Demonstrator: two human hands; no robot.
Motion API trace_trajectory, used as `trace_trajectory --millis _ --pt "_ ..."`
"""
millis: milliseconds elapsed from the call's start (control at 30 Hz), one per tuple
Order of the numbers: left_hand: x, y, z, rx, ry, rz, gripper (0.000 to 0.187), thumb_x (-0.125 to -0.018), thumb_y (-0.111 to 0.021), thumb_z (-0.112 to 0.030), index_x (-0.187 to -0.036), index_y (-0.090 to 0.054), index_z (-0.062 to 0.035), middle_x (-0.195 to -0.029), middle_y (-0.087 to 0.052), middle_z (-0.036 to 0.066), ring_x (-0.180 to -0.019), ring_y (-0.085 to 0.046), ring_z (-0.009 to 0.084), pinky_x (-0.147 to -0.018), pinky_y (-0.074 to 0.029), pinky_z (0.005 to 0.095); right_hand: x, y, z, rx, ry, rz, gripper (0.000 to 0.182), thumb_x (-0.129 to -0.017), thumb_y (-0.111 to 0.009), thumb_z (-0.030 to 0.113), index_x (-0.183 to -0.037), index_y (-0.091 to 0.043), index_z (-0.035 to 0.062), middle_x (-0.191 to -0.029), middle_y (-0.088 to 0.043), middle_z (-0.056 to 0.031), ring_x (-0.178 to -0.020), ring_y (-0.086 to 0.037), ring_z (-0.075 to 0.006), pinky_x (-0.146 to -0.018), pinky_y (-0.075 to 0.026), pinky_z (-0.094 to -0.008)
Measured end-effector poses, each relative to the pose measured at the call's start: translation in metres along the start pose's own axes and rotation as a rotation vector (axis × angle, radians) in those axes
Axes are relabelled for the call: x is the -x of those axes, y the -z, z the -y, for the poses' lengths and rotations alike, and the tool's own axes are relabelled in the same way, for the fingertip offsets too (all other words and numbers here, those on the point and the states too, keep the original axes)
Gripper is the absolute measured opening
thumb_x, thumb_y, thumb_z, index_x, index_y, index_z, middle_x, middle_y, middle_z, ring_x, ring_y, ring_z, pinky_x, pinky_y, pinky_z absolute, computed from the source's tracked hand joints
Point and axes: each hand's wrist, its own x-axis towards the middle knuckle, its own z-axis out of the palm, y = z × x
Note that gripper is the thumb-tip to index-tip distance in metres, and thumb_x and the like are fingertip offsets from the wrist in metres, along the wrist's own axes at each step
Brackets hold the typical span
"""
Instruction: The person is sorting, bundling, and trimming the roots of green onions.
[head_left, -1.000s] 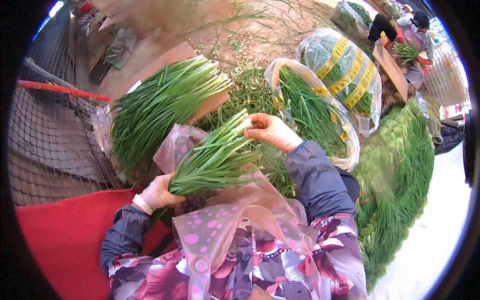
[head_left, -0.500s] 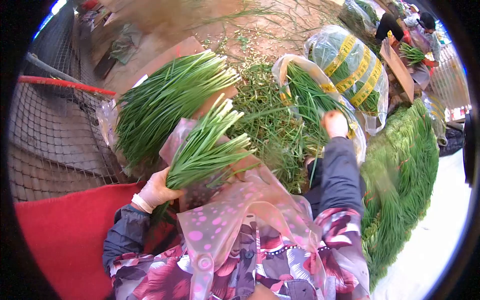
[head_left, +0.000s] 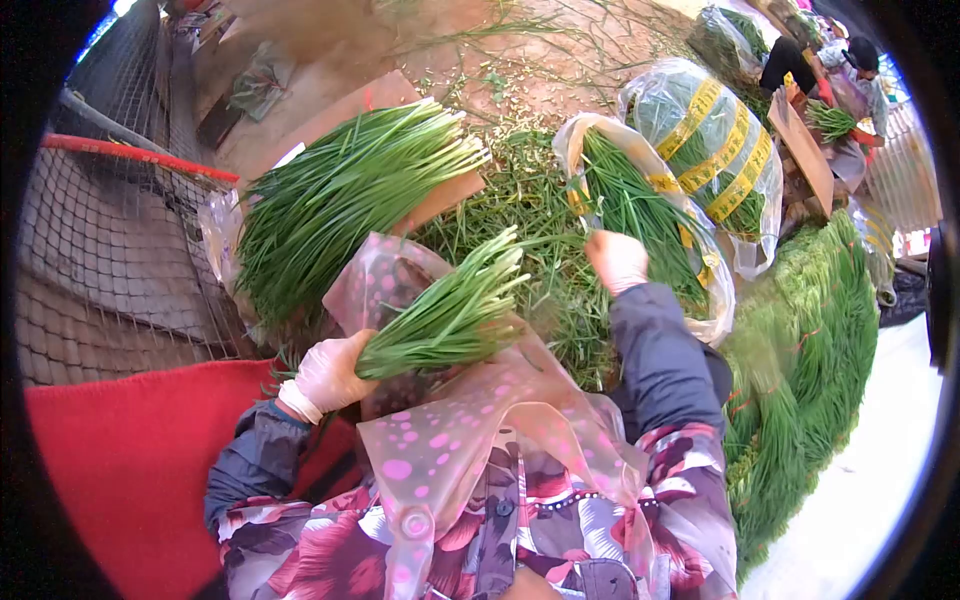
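Observation:
My left hand (head_left: 335,374), in a pale glove, is closed round the lower part of a bunch of green stalks (head_left: 450,310), whose pale ends point up and right. Over the loose trimmings my right hand (head_left: 615,260) is closed on a few thin green blades (head_left: 556,241) that stretch toward the bunch. A large pile of stalks (head_left: 345,190) lies on a board (head_left: 452,200) at the upper left. Just right of my right hand is an open plastic bag (head_left: 573,140) with green stalks inside.
Green trimmings (head_left: 500,190) cover the ground ahead. A clear bag with yellow tape (head_left: 700,140) stands beyond the open one. Bundled greens (head_left: 800,380) are heaped at the right. A netting barrier (head_left: 110,260) and red cloth (head_left: 130,460) are at left; another person (head_left: 850,80) sits upper right.
My right hand has moved left, from the open bag to above the trimmings, with thin blades in it. The bunch in my left hand has tilted lower and shifted slightly right.

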Motion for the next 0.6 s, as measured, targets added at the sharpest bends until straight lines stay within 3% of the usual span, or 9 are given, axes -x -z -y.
trace_trajectory --millis 33,67,133,167,233,300,400,500,600 --pt "0.001 0.0 0.002 0.002 0.001 -0.006 0.044 -0.072 -0.071 -0.022 -0.11 -0.057 -0.0052 -0.081 -0.064 0.022 -0.08 -0.063 0.04 -0.067 -0.051 0.0453 -0.004 -0.018 -0.028 0.196 -0.122 0.226 0.021 -0.075 -0.067 0.03 -0.086 -0.072 0.0138 -0.074 -0.069 -0.008 -0.069 -0.067 -0.0312 -0.067 -0.053 -0.0411" --pt "0.002 0.0 0.004 0.015 -0.008 -0.019 0.043 -0.072 -0.071 -0.022 -0.109 -0.057 -0.0051 -0.08 -0.064 0.022 -0.079 -0.063 0.0398 -0.066 -0.051 0.0455 0.0 -0.003 -0.021 0.197 -0.121 0.225 0.021 -0.075 -0.067 0.03 -0.086 -0.072 0.0138 -0.074 -0.069 -0.008 -0.069 -0.067 -0.0312 -0.067 -0.053 -0.0411" --pt "0.0 -0.002 0.004 0.041 -0.019 -0.027 0.043 -0.072 -0.072 -0.022 -0.109 -0.058 -0.005 -0.079 -0.064 0.022 -0.079 -0.063 0.0397 -0.066 -0.051 0.0457 0.017 0.065 0.014 0.094 0.05 0.229 0.061 -0.072 -0.074 0.042 -0.119 -0.061 0.0059 -0.103 -0.068 -0.0153 -0.098 -0.063 -0.0326 -0.085 -0.048 -0.041" --pt "-0.002 -0.001 0.003 0.007 -0.007 0.0 0.042 -0.072 -0.072 -0.022 -0.108 -0.058 -0.0051 -0.079 -0.064 0.022 -0.079 -0.063 0.0397 -0.066 -0.051 0.0457 0.014 0.077 0.031 -0.211 0.178 0.108 0.084 -0.063 -0.081 0.04 -0.132 -0.049 0.0046 -0.122 -0.06 -0.017 -0.116 -0.055 -0.0324 -0.1 -0.04 -0.0427" --pt "-0.006 -0.002 0.0 -0.028 -0.012 0.029 0.042 -0.073 -0.072 -0.022 -0.108 -0.059 -0.0053 -0.079 -0.064 0.022 -0.079 -0.063 0.0397 -0.066 -0.051 0.0457 0.006 0.101 0.081 -0.575 0.604 -0.086 0.081 -0.059 -0.086 0.026 -0.129 -0.052 0.005 -0.124 -0.058 -0.0185 -0.123 -0.05 -0.0321 -0.111 -0.029 -0.0465" --pt "-0.009 -0.006 -0.002 -0.025 -0.076 0.004 0.036 -0.073 -0.069 -0.024 -0.105 -0.058 -0.0103 -0.075 -0.063 0.02 -0.076 -0.062 0.0411 -0.065 -0.049 0.0499 0.004 0.092 0.107 -0.533 0.7 -0.036 0.045 -0.07 -0.078 0.03 -0.11 -0.066 0.0127 -0.111 -0.067 -0.0071 -0.115 -0.055 -0.0286 -0.102 -0.035 -0.0464" --pt "-0.007 -0.001 -0.011 0.044 -0.08 0.019 0.033 -0.074 -0.068 -0.023 -0.102 -0.058 -0.0092 -0.075 -0.063 0.021 -0.076 -0.061 0.0414 -0.065 -0.049 0.0499 -0.001 0.071 0.111 -0.345 0.526 0.237 0.024 -0.078 -0.072 0.029 -0.096 -0.072 0.0136 -0.095 -0.071 -0.0037 -0.1 -0.063 -0.0248 -0.09 -0.044 -0.043" --pt "-0.007 -0.004 -0.013 0.104 -0.092 0.049 0.033 -0.074 -0.068 -0.022 -0.102 -0.058 -0.0081 -0.077 -0.063 0.022 -0.078 -0.061 0.0413 -0.065 -0.049 0.0485 0.001 0.066 0.105 -0.742 0.236 0.187 0.017 -0.086 -0.064 0.024 -0.094 -0.072 0.0113 -0.08 -0.07 -0.0055 -0.069 -0.063 -0.016 -0.067 -0.05 -0.029" --pt "-0.003 0.0 -0.01 0.19 -0.117 0.068 0.034 -0.073 -0.07 -0.022 -0.102 -0.059 -0.0071 -0.079 -0.063 0.022 -0.079 -0.061 0.0412 -0.066 -0.049 0.0465 -0.014 0.066 0.043 -0.824 -0.194 0.26 0.027 -0.087 -0.061 0.029 -0.104 -0.069 0.0105 -0.089 -0.072 -0.0078 -0.08 -0.067 -0.0204 -0.076 -0.052 -0.0323"
